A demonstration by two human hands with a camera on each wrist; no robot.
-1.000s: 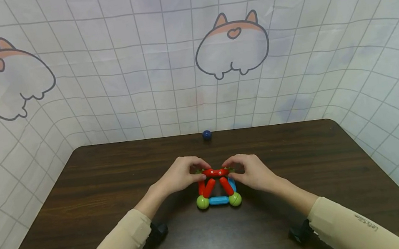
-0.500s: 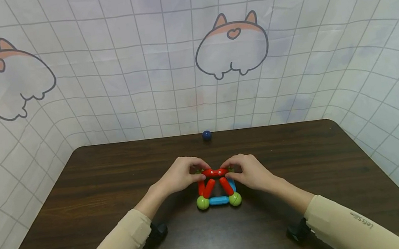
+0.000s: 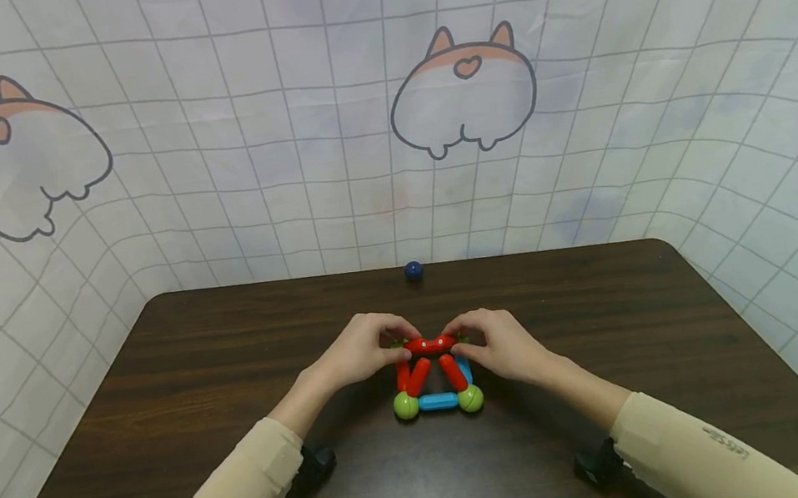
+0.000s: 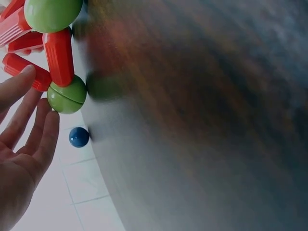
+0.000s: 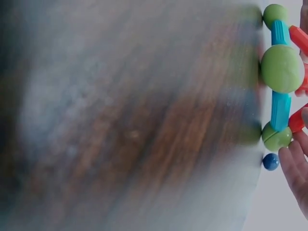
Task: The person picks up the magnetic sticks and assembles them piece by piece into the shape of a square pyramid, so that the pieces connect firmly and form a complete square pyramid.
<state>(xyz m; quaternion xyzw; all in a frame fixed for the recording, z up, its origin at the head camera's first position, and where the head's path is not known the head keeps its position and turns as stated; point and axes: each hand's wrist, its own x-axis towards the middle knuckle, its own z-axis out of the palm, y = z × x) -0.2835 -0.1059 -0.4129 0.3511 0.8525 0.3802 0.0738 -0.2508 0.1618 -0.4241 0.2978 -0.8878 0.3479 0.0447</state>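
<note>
In the head view, a frame of magnetic rods and balls stands mid-table. Two green balls [image 3: 405, 405] form its near corners, joined by a blue rod [image 3: 438, 401]. From these lean a red rod [image 3: 418, 376] and another red rod [image 3: 453, 372], tilted inward. At the far side my left hand [image 3: 359, 350] pinches a red rod [image 4: 30, 73] by thumb and fingers, at a far green ball [image 4: 67, 95]. My right hand [image 3: 502, 342] pinches the opposite red rod [image 5: 297, 120], beside a far green ball [image 5: 276, 137]. My fingers partly hide the far corners.
A dark blue ball [image 3: 413, 271] lies alone near the back edge of the dark wood table [image 3: 227, 322]. Behind it hangs a white gridded cloth [image 3: 263, 132] with cartoon prints. Both wrists carry dark devices under the sleeves.
My right hand has shifted slightly left with its red rod. The left hand and the rest of the frame look unmoved.
</note>
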